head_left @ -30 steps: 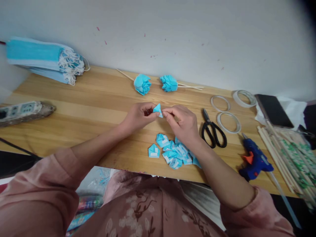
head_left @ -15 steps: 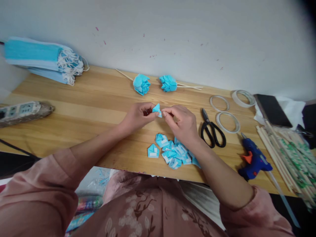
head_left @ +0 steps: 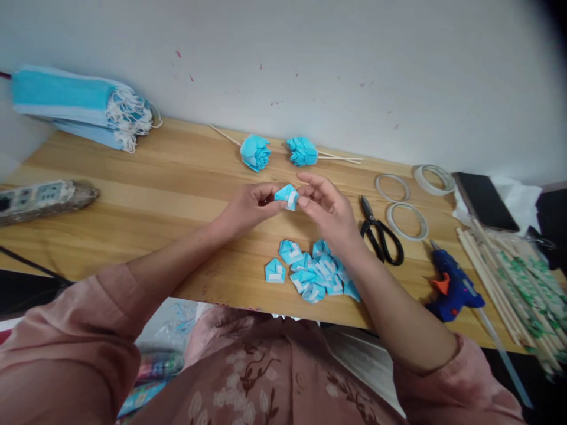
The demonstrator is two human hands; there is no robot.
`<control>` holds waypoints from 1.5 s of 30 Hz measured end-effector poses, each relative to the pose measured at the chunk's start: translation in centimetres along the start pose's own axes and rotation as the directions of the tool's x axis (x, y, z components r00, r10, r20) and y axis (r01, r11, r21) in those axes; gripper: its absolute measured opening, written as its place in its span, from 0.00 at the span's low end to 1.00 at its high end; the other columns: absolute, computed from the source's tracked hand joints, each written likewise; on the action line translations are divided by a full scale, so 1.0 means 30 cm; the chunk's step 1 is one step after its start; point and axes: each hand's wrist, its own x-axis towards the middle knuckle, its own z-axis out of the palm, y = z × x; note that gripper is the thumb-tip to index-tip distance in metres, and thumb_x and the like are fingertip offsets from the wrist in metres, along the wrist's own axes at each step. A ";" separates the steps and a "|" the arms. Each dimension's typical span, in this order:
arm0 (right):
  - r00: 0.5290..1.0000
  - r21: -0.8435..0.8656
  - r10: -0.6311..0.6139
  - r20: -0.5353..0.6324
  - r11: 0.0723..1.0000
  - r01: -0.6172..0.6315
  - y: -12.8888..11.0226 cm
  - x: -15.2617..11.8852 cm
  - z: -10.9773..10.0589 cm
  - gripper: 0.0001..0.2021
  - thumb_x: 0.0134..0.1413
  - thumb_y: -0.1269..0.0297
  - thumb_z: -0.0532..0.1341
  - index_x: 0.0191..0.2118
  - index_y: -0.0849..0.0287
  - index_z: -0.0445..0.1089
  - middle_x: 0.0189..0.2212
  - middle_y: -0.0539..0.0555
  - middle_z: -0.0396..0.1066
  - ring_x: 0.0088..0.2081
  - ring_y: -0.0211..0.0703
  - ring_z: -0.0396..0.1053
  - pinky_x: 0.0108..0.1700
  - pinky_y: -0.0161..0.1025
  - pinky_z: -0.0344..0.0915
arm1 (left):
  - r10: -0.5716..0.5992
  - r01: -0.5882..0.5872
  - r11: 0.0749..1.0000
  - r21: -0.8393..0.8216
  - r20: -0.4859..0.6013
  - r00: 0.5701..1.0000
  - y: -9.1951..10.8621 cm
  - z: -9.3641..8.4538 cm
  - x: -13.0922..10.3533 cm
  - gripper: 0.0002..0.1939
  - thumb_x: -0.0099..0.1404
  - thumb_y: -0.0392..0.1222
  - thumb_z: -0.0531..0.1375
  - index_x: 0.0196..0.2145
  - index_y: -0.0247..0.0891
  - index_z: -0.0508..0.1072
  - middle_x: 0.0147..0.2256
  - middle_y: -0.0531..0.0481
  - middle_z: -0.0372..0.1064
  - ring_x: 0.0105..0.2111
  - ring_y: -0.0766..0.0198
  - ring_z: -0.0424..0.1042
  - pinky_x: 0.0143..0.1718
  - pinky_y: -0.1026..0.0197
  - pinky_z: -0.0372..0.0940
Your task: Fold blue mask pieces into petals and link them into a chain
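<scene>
**Folded Blue Piece (head_left: 286, 195) above the Wooden Table (head_left: 177, 177)**

Our left hand (head_left: 248, 209) pinches the piece on its left side, thumb and fingers closed upon it. Our right hand (head_left: 332, 211) is half open, with its thumb at the right edge; we cannot tell whether it grips. Near us lies a pile of similar pieces (head_left: 313, 274). To the right we see black scissors (head_left: 372, 220), and on the far side two blue flowers (head_left: 256, 152).
</scene>
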 end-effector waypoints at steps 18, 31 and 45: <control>1.000 -0.068 -0.007 0.008 0.998 0.008 -0.015 -0.015 0.008 0.17 0.59 0.62 0.64 0.54 0.55 0.73 0.31 0.47 0.72 0.32 0.38 0.70 0.39 0.38 0.68 | 0.025 -0.028 0.998 0.051 0.055 0.998 -0.030 0.015 -0.008 0.12 0.61 0.47 0.61 0.27 0.36 0.68 0.24 0.55 0.60 0.26 0.69 0.57 0.28 0.65 0.54; 0.999 0.022 0.038 0.017 0.999 -0.039 -0.005 -0.019 0.010 0.19 0.58 0.52 0.67 0.53 0.52 0.74 0.32 0.48 0.72 0.33 0.39 0.70 0.41 0.39 0.69 | 0.027 -0.041 0.988 0.147 0.099 0.995 -0.005 0.020 -0.012 0.13 0.60 0.43 0.59 0.23 0.37 0.61 0.22 0.57 0.53 0.25 0.70 0.54 0.26 0.66 0.50; 0.992 -0.092 -0.064 -0.113 0.994 0.054 0.002 -0.014 0.002 0.16 0.61 0.51 0.65 0.51 0.52 0.74 0.31 0.47 0.73 0.32 0.38 0.71 0.38 0.38 0.68 | -0.085 0.106 0.989 -0.103 0.189 0.978 -0.012 0.004 0.000 0.17 0.60 0.51 0.67 0.28 0.35 0.69 0.21 0.57 0.60 0.21 0.73 0.59 0.22 0.69 0.57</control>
